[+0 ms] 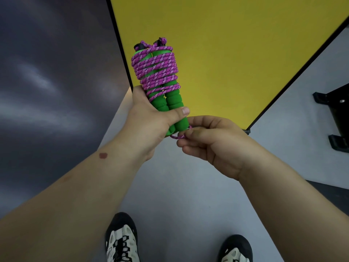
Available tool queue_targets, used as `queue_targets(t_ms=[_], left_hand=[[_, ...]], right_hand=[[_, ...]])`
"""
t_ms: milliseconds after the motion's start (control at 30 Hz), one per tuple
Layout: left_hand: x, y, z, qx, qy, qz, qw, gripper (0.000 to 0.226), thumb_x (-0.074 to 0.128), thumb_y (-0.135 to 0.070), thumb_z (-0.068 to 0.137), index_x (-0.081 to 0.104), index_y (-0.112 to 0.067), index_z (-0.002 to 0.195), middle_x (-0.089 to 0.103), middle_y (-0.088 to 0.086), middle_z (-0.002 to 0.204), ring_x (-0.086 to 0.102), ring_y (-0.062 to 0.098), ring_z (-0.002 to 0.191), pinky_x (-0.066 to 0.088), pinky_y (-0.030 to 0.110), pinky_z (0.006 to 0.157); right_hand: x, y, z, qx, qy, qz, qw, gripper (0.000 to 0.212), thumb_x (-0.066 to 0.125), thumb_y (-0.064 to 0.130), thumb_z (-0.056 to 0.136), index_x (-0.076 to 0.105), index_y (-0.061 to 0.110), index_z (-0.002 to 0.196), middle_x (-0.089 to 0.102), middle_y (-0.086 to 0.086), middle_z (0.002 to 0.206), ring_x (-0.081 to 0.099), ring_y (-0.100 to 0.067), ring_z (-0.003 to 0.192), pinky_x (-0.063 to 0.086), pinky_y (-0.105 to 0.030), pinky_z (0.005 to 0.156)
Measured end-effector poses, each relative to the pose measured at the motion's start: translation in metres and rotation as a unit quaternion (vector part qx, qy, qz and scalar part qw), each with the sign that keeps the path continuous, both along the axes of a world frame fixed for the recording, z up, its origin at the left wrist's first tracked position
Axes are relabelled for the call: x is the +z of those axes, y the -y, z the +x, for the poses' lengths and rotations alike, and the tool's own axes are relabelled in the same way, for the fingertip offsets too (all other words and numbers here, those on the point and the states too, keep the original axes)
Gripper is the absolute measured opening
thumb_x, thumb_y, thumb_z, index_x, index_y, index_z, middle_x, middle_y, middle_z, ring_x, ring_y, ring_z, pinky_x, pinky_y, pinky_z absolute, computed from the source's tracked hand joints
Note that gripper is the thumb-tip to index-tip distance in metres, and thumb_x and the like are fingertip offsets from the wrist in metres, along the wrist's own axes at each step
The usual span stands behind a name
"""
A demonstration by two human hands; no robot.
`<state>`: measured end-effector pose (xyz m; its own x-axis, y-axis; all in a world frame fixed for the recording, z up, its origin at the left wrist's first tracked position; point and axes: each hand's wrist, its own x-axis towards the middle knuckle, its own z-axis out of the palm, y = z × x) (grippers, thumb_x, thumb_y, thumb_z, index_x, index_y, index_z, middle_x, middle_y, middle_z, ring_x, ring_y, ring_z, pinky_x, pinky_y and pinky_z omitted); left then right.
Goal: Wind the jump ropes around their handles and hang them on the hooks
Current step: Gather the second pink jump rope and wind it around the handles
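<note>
A jump rope with two green foam handles (172,103) stands upright in front of me, handles side by side. Its purple-and-pink cord (156,67) is wound in many turns around the upper part of both handles. My left hand (151,120) grips the lower part of the handles, thumb across the front. Just below the handle ends, my right hand (209,140) pinches a short loop of the cord (177,137) between thumb and fingers. No hooks are visible.
A yellow panel (236,44) with a black edge stands behind the rope. A dark wall (47,72) fills the left. A black bracket or stand (338,114) sits on the grey floor (170,186) at the right. My two shoes (121,241) show at the bottom.
</note>
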<state>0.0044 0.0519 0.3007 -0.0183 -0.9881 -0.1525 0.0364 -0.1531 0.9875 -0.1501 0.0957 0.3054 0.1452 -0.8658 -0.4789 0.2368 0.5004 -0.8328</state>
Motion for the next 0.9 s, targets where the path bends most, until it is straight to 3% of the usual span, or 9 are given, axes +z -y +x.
queue_targets(t_ms=[100, 233, 367, 433, 533, 600, 767, 833, 900], left_hand=[[-0.001, -0.001, 0.000, 0.002, 0.000, 0.012, 1.000, 0.066, 0.089, -0.005, 0.070, 0.045, -0.028, 0.113, 0.068, 0.008, 0.110, 0.074, 0.030, 0.092, 0.064, 0.048, 0.066], [-0.001, -0.003, -0.002, -0.018, 0.010, 0.013, 1.000, 0.067, 0.089, -0.004, 0.071, 0.046, -0.026, 0.117, 0.068, 0.008, 0.108, 0.075, 0.027, 0.092, 0.064, 0.043, 0.067], [-0.002, -0.001, -0.002, -0.028, -0.002, 0.015, 0.999, 0.063, 0.085, -0.002, 0.076, 0.044, -0.025, 0.119, 0.066, 0.010, 0.111, 0.073, 0.027, 0.096, 0.064, 0.042, 0.070], [-0.004, 0.000, -0.001, -0.029, -0.001, 0.028, 0.999, 0.063, 0.085, -0.005, 0.075, 0.044, -0.026, 0.118, 0.066, 0.010, 0.111, 0.073, 0.029, 0.097, 0.064, 0.048, 0.075], [-0.004, 0.001, -0.001, -0.029, 0.013, 0.049, 0.998, 0.063, 0.086, -0.014, 0.070, 0.045, -0.028, 0.115, 0.067, 0.006, 0.110, 0.073, 0.027, 0.097, 0.063, 0.051, 0.078], [-0.003, 0.002, -0.002, -0.032, -0.008, 0.070, 0.997, 0.058, 0.084, -0.013, 0.077, 0.044, -0.024, 0.118, 0.066, 0.007, 0.112, 0.074, 0.027, 0.097, 0.062, 0.051, 0.079], [-0.005, 0.004, -0.003, -0.040, -0.016, 0.087, 0.995, 0.050, 0.073, -0.006, 0.089, 0.040, -0.014, 0.126, 0.062, 0.015, 0.117, 0.070, 0.034, 0.103, 0.061, 0.056, 0.082], [-0.006, 0.003, -0.003, -0.042, -0.033, 0.101, 0.993, 0.053, 0.074, -0.007, 0.086, 0.041, -0.013, 0.127, 0.063, 0.018, 0.118, 0.069, 0.038, 0.106, 0.060, 0.058, 0.084], [-0.005, 0.003, -0.002, -0.048, -0.068, 0.121, 0.989, 0.062, 0.078, -0.010, 0.077, 0.044, -0.012, 0.129, 0.063, 0.019, 0.119, 0.070, 0.037, 0.102, 0.060, 0.056, 0.081]], right_hand=[[-0.001, 0.001, 0.001, -0.036, -0.020, -0.014, 0.999, 0.025, 0.062, 0.001, 0.094, 0.065, 0.002, 0.119, 0.074, -0.016, 0.091, 0.071, -0.017, 0.073, 0.058, -0.025, 0.064], [-0.001, 0.005, 0.002, -0.132, 0.043, 0.008, 0.990, 0.020, 0.064, 0.000, 0.092, 0.066, 0.003, 0.112, 0.071, -0.010, 0.076, 0.068, -0.016, 0.065, 0.057, -0.024, 0.060], [-0.004, 0.004, 0.005, -0.159, 0.107, 0.013, 0.981, 0.020, 0.064, -0.006, 0.090, 0.065, -0.002, 0.110, 0.073, -0.015, 0.085, 0.073, -0.019, 0.074, 0.060, -0.025, 0.067], [-0.007, 0.004, 0.006, -0.155, 0.084, -0.007, 0.984, 0.019, 0.067, -0.005, 0.089, 0.066, -0.001, 0.107, 0.073, -0.014, 0.086, 0.073, -0.018, 0.074, 0.060, -0.025, 0.068], [-0.012, 0.006, 0.004, -0.120, -0.099, -0.083, 0.984, 0.016, 0.075, 0.010, 0.087, 0.070, 0.007, 0.102, 0.073, -0.006, 0.081, 0.067, -0.014, 0.071, 0.057, -0.024, 0.067], [-0.015, 0.007, 0.004, -0.093, -0.161, -0.109, 0.976, 0.016, 0.077, 0.023, 0.087, 0.072, 0.013, 0.099, 0.074, -0.008, 0.088, 0.065, -0.014, 0.079, 0.057, -0.031, 0.076], [-0.021, 0.002, 0.012, -0.063, -0.120, -0.099, 0.986, 0.012, 0.064, 0.015, 0.097, 0.070, 0.008, 0.104, 0.075, -0.009, 0.091, 0.073, -0.020, 0.084, 0.060, -0.041, 0.089], [-0.023, -0.001, 0.011, -0.048, -0.109, -0.109, 0.987, 0.014, 0.068, 0.011, 0.094, 0.070, 0.010, 0.107, 0.076, -0.011, 0.097, 0.072, -0.029, 0.098, 0.058, -0.040, 0.092], [-0.025, -0.003, 0.007, -0.042, -0.072, -0.109, 0.990, 0.020, 0.071, 0.008, 0.090, 0.067, 0.009, 0.109, 0.076, -0.011, 0.099, 0.072, -0.028, 0.098, 0.057, -0.038, 0.091]])
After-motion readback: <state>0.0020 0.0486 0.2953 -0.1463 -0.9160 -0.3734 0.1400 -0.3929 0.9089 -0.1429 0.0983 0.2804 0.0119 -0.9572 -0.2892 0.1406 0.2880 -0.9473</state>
